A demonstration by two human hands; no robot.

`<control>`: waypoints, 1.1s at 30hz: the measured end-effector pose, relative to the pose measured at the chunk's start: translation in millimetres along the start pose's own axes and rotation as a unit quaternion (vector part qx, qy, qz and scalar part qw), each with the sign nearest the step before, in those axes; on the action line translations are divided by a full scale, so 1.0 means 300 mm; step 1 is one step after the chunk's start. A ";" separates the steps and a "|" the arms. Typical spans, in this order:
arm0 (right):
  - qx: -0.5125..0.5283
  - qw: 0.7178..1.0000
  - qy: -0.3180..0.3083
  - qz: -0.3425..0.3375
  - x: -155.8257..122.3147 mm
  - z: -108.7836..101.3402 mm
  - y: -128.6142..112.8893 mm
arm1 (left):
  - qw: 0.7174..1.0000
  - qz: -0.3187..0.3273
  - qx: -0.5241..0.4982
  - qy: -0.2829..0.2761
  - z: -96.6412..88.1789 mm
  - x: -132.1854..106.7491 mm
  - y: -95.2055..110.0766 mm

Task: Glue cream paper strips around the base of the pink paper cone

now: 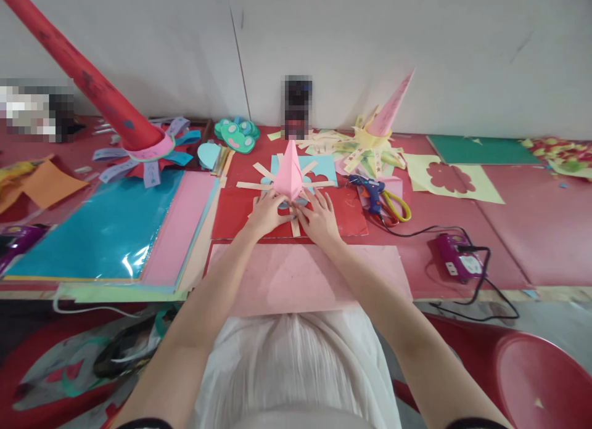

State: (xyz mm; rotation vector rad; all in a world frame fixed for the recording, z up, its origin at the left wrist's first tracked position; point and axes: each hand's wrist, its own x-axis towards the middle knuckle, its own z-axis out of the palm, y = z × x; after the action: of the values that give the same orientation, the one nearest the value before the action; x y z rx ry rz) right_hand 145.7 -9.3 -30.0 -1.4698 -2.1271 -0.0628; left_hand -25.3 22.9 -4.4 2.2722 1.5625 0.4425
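A small pink paper cone (288,171) stands upright on a red sheet (351,216), with cream paper strips (252,185) spreading out from its base. My left hand (267,213) rests at the cone's near left base, fingers pressed down on the strips. My right hand (318,217) lies at the near right base, fingers stretched flat toward the cone. A light blue sheet (324,165) with a cut-out lies just behind the cone. A pale pink sheet (296,278) lies under my forearms.
A blue glue gun (370,189) and yellow-handled scissors (396,207) lie right of the cone, with a purple power strip (456,257) and black cord further right. Teal and pink sheets (106,232) are stacked left. Finished cones (386,114) stand behind. A red chair (536,367) sits at lower right.
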 end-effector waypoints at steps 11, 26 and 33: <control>0.000 1.000 -0.022 -0.001 0.007 -0.008 0.000 | 1.000 0.019 -0.011 -0.018 0.002 0.000 0.000; -0.006 0.999 -0.030 -0.028 0.007 -0.013 -0.003 | 1.000 -0.007 -0.030 -0.001 0.016 0.009 -0.007; 0.011 0.999 -0.015 -0.040 0.010 -0.003 0.000 | 0.999 -0.009 -0.031 0.001 0.017 0.010 -0.006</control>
State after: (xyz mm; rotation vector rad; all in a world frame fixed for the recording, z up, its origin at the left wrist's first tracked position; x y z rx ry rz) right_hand 145.2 -7.2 -27.9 -1.3804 -2.2037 -0.0483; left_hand -23.5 25.8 -9.5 2.2103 1.5462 0.4820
